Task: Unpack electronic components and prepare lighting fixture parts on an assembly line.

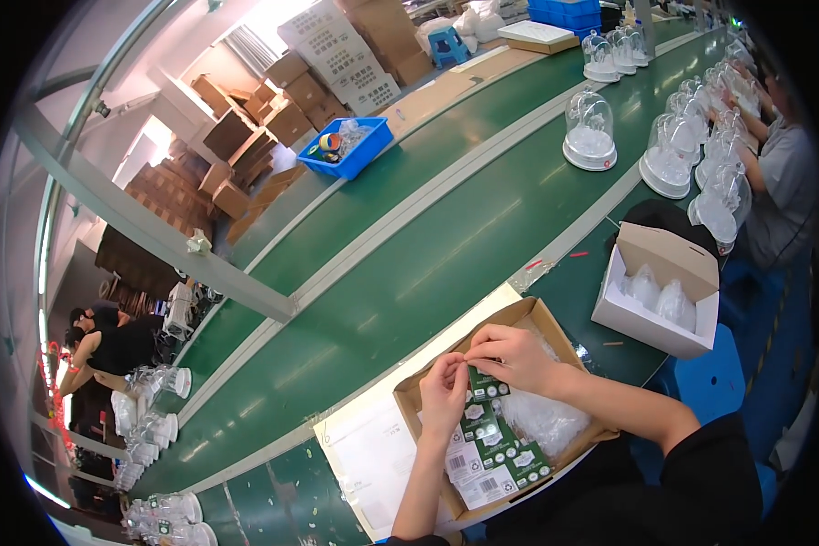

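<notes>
Hands [441, 387] [511, 355] pinched, hold unclear, over cardboard box [409, 403]; green surface [400, 282] alongside, cartons [338, 55] stacked beyond.

Labels [491, 435] in a carton [561, 338], box [648, 328] to its right, conveyor belt [400, 273] behind.

Beyond the green conveyor belt [446, 250] sat a blue bin [369, 153]; brown cartons [380, 32] stood stacked behind (a blue stool [448, 44] nearby).

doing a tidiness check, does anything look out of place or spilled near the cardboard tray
Small red scraps lie loose on the green work surface, just beyond the cardboard tray; they look like stray litter. Nothing appears spilled.
</notes>
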`<state>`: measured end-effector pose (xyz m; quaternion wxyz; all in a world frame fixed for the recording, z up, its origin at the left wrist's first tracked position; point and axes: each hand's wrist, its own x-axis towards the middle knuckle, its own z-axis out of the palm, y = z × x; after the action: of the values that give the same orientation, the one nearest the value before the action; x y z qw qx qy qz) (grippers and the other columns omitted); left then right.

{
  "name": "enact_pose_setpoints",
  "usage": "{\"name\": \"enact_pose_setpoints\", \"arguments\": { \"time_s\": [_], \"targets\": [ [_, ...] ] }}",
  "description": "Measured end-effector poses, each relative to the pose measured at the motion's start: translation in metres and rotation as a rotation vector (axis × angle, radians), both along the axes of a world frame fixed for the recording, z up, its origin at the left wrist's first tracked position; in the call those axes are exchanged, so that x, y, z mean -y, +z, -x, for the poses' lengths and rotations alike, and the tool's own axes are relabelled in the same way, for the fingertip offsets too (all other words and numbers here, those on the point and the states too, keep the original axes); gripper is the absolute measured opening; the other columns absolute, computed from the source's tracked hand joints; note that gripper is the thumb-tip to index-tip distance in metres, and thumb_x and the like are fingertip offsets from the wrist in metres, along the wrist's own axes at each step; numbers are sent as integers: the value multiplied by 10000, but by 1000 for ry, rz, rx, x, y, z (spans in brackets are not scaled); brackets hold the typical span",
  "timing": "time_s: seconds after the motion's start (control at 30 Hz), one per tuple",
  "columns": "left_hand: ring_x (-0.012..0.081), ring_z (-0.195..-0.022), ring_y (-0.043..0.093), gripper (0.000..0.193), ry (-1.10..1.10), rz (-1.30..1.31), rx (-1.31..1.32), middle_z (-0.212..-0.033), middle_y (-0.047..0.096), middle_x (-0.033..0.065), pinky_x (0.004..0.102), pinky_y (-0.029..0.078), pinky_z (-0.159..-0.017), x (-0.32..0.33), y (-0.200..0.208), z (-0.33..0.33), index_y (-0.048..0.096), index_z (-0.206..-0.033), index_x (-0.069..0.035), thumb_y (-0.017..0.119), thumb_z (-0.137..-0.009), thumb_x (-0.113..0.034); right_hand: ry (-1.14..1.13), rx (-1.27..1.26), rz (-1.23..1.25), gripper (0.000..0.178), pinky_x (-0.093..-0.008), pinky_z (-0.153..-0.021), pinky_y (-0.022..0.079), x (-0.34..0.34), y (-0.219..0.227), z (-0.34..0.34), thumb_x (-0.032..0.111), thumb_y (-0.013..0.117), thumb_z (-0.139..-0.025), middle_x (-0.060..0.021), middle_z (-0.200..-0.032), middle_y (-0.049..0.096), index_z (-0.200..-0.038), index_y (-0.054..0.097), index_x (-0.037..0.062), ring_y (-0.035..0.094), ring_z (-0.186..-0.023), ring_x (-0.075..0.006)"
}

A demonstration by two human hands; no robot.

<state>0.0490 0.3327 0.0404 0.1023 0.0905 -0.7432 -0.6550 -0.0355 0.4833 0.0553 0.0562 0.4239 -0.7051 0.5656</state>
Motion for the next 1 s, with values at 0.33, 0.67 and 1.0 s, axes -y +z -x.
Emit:
{"name": "enact_pose_setpoints", "arguments": {
  "time_s": [0.33,0.67,1.0],
  "targets": [
    [46,-548,488,56,-72,150,-87,-657,553,10,213,388,-485,0,0,0,498,-942,-15,454,-939,-50,35,19,25,103,-312,-592,492,1,-2,-2,130,685,-793,-48,-814,633,-875,691,68,621,-671,-210],
    [131,-519,522,153,-32,344,-190,-587,532,71,277,409,-481,0,-2,2,479,-811,-20,418,-915,-114,189,-68,214,127,-290,-582,488,-3,8,-10,72,689,-784,-78,-845,630,-909,690,52,608,-652,-197],
    [195,-492,495,187,-18,283,-210,-560,504,108,358,407,-492,-6,-1,8,491,-812,-22,451,-952,-138,11,26,147,135,-281,-607,480,-5,9,-15,110,605,-872,-86,-750,614,-882,657,-14,596,-673,-171]
  ]
}}
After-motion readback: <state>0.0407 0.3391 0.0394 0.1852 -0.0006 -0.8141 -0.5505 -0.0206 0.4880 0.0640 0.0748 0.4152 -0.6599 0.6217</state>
